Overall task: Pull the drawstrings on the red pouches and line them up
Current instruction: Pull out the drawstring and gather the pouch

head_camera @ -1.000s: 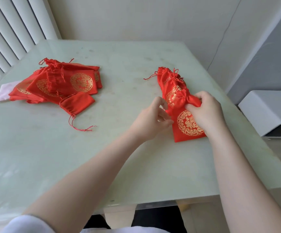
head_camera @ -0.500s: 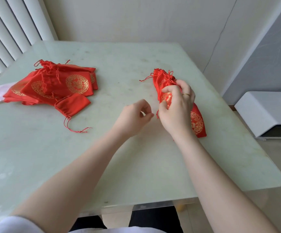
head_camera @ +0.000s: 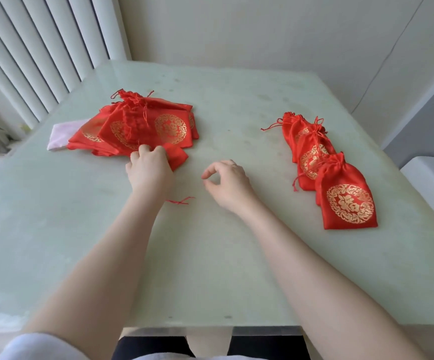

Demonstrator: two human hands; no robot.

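Next pouch (head_camera: 175, 157) sits at near edge of loose pile (head_camera: 143, 123), table (head_camera: 210, 255) left; left hand (head_camera: 149, 170) grips it to pull clear. Right hand (head_camera: 227, 181) empty, fingers loosely curled, prob. waiting for string (head_camera: 181, 201). Done row (head_camera: 322, 167) overlaps far right.

The scene is bright with soft daylight, which seems to come from the blinds (head_camera: 36, 61) on the left. Shadows are weak. The table (head_camera: 210, 255) shows a pale glare near its left front edge. The edges bend from the wide lens, and the forearms at the bottom look slightly blurred.
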